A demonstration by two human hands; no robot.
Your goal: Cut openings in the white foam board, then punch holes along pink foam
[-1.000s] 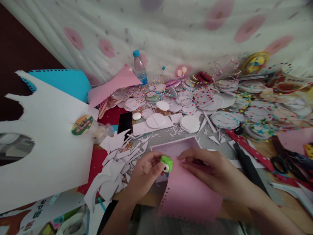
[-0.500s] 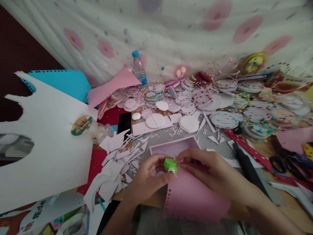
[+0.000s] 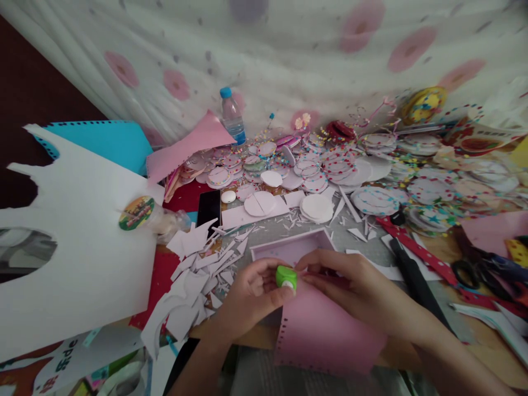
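My left hand [image 3: 247, 297] is closed round a small green paper punch [image 3: 286, 277], thumb and fingers pinching it at the top edge of a pink sheet [image 3: 325, 330]. My right hand [image 3: 350, 286] grips that pink sheet just right of the punch, fingers pressed on its upper edge. The sheet hangs over the table's near edge; small holes run down its left side. Behind both hands lies a shallow white tray [image 3: 289, 248].
White paper scraps [image 3: 198, 275] pile left of my hands. A big cut white sheet [image 3: 74, 242] covers the left. A black phone [image 3: 209, 207], a water bottle [image 3: 231, 114], many decorated paper discs [image 3: 325, 170], black scissors [image 3: 470, 272] and a red dotted strip [image 3: 421, 254] crowd the table.
The punch slid rightward along the pink sheet's top edge, closer to my right fingers. The sheet shifted slightly right with it. Since half a second ago, hardly anything moved.
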